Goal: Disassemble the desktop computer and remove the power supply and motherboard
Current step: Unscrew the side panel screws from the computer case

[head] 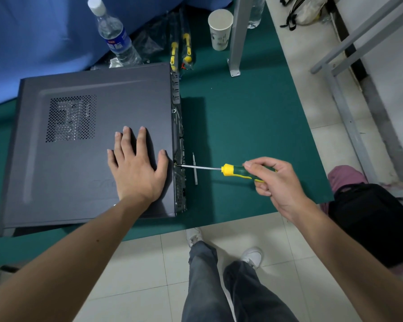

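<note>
Screwdriver (240, 171), gripped by right hand (277, 182), meets computer case (91, 147) under flat left hand (135, 168).

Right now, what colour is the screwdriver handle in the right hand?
Green with yellow trim on the screwdriver handle, held in the right hand; head view.

We cannot see inside the dark grey metal computer case (91, 147): its side panel is on, and the mesh vent shows only pale blurs. Our flat left hand (135, 168) covers part of the faint embossed logo, which we cannot read. The tip of the green-and-yellow-handled screwdriver (233, 170) disappears into the rear panel, so any screw there is too small to tell. Our right hand (275, 180) hides the handle's end. The blue label on the clear plastic water bottle (115, 36) is illegible. The black bag (372, 219) is cut off by the right edge.
</note>
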Motion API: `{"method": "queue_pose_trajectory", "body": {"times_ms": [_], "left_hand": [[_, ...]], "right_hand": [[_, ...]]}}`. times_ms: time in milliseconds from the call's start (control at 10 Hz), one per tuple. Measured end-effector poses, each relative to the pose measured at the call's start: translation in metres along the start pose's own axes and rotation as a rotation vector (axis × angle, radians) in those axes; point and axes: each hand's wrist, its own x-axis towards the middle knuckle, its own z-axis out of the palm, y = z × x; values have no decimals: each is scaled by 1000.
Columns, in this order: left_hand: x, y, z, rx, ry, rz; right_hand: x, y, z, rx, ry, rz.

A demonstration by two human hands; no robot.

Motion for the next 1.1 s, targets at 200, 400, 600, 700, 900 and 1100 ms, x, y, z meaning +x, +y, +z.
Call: {"method": "queue_pose_trajectory", "body": {"times_ms": [200, 400, 600, 700, 900, 1100], "left_hand": [[2, -1, 1, -3, 4, -2], [0, 0, 0, 2, 3, -2], [0, 1, -1, 8, -4, -2], [0, 1, -1, 8, -5, -4], [1, 0, -1, 13, -13, -6], [0, 2, -1, 14, -9, -4]], "right_hand": [[-1, 1, -1, 4, 4, 27], [1, 0, -1, 0, -8, 18], [8, -8, -4, -56, -70, 10], [10, -12, -4, -108, -93, -18], [25, -35, -5, -284, -183, 177], [33, -49, -7, -465, -232, 95]]}}
